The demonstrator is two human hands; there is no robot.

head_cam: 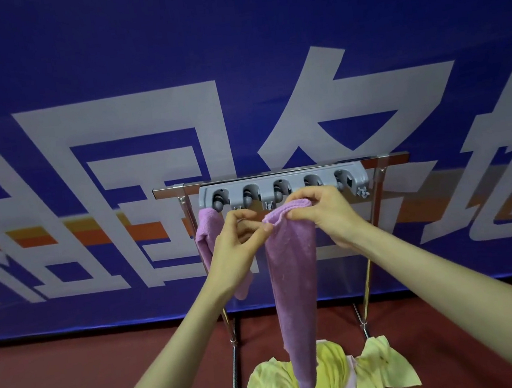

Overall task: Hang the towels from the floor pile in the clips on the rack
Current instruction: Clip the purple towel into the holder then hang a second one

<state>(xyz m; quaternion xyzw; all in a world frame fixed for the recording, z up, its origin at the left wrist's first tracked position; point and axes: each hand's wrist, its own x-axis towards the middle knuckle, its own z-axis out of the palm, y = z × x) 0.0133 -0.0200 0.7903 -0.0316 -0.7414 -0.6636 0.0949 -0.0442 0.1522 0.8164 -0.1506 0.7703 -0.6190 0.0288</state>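
Towel (293,270) insertion step: left hand (236,251) and right hand (325,214) pinch bunched top below clips (280,189); next, press it up into free clip.

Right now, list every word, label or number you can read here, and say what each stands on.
"国各地", likely: big white characters on the blue banner; "各" is partly hidden, "地" is cropped, and the leftmost character is cut off and unreadable.
Clip strip: no text shows.

Left hand (236,251) and right hand (328,217) are showing bare, just below the rack (169,192). Both forearms are showing bare too, long and slim, well below the rack.
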